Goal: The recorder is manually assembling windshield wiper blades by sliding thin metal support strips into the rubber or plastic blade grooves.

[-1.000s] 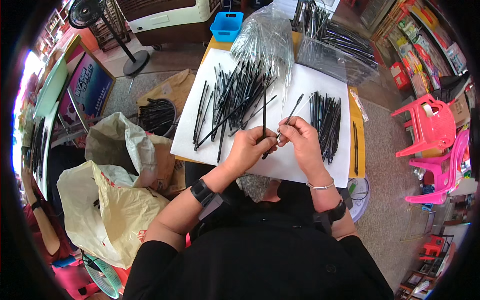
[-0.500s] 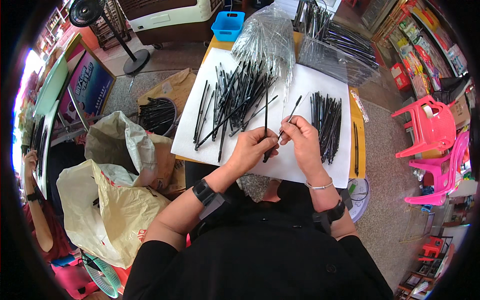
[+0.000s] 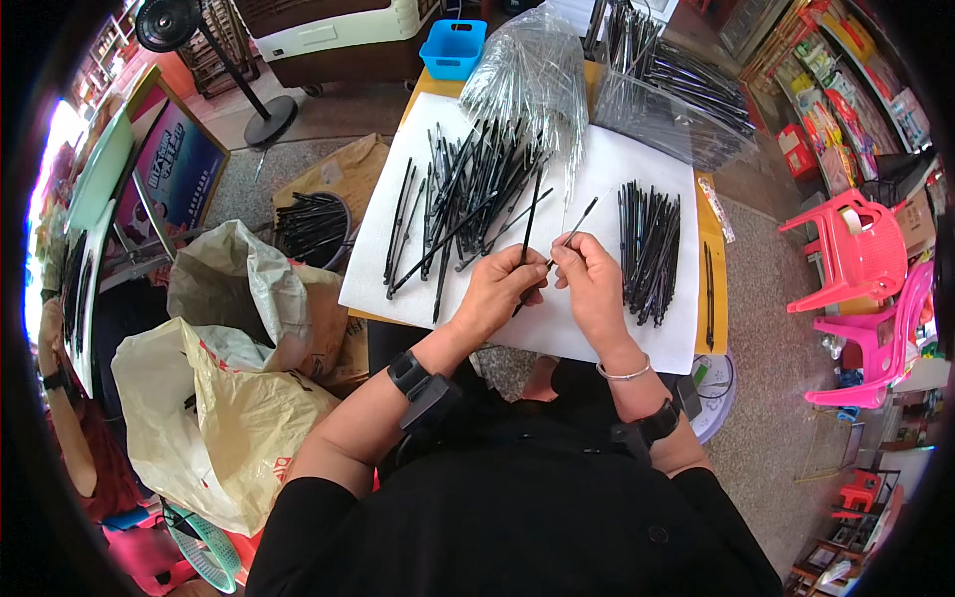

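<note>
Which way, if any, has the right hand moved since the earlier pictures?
Yes, slightly to the left: the right hand is now farther from the right edge of the white sheet.

A speckled grey floor surrounds the yellow bench. On the right, a red chair stands near a pink chair, with packed shelves beyond. On the left are a black fan and a framed poster; white light glares at the far left.
</note>
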Tool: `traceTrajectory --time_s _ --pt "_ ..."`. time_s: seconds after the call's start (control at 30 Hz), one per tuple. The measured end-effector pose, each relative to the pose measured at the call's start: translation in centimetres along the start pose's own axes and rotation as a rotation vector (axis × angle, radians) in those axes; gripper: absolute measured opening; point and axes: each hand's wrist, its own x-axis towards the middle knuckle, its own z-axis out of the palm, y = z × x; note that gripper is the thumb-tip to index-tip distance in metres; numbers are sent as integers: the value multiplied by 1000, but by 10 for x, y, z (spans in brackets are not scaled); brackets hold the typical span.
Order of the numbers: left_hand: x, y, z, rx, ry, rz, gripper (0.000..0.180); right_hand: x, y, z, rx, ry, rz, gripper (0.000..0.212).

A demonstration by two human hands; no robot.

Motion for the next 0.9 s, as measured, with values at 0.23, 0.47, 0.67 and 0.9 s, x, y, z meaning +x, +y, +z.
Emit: traceTrajectory --time_s 0.23,0.47,0.67,0.9 --pt "2 -3 0 78 8 38 12 1 5 3 2 -5 -10 21" --pt "5 -8 2 173 46 112 12 8 21 16 -270 106 -131 22" --pt "1 -1 -1 7 10 14 12 4 6 11 5 -21 -5 20" --pt "4 -3 -5 -18 -31 12 12 3 7 3 85 -74 -22 22"
